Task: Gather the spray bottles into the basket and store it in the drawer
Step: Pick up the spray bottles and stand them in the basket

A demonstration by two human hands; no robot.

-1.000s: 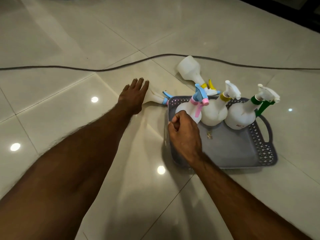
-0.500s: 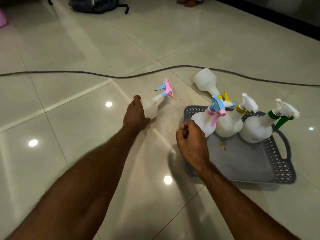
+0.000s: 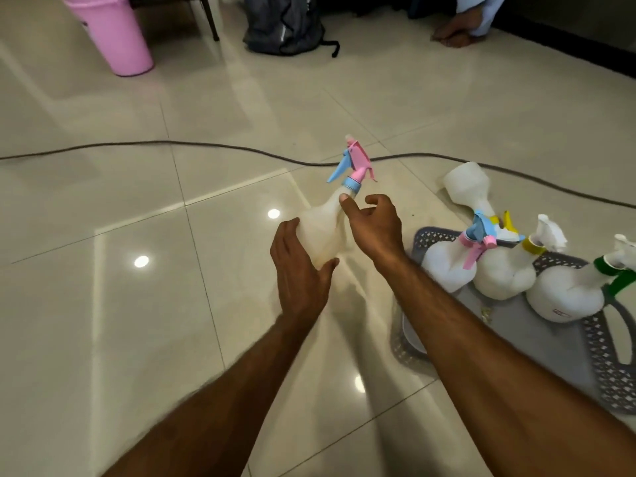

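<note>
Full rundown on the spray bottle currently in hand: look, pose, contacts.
The held spray bottle has a translucent whitish, plastic-looking round body tapering to a neck, a light-blue collar, a pink spray head and a blue trigger. It is raised off the floor, tilted with the head up and away. The left hand holds the body from below; the right hand has its thumb at the neck, fingers loosely curled. It is left of the grey basket, not in it.

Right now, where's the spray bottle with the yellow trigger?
In the head view, right of centre: the yellow-trigger spray bottle lies on the floor just behind the grey basket, in front of the dark cable.
</note>
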